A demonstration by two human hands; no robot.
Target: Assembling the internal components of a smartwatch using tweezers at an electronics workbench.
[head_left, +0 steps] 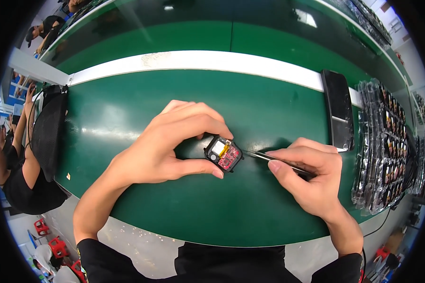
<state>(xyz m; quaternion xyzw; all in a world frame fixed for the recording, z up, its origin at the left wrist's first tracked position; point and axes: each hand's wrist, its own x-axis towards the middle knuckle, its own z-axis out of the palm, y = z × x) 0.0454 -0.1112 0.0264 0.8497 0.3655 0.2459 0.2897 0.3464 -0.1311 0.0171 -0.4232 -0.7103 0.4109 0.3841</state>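
Between the thumb and fingers of my left hand (177, 141) is a small black watch-like case (223, 154), held just above the green table (193, 203). Its open side faces up and shows a red circuit board, a silvery white block and a strip of yellow tape. My right hand (311, 172) pinches a pair of metal tweezers (278, 162). The tweezers point left, and their tips are close to the case's right edge; whether they touch it I cannot tell.
At the right stand stacked clear plastic trays (382, 146) filled with small dark parts. A black oblong tray (339, 111) lies beside them. A white rail (193, 60) crosses the table's far side. To the left sits another person in black (33, 179), by a black rounded object (49, 132).
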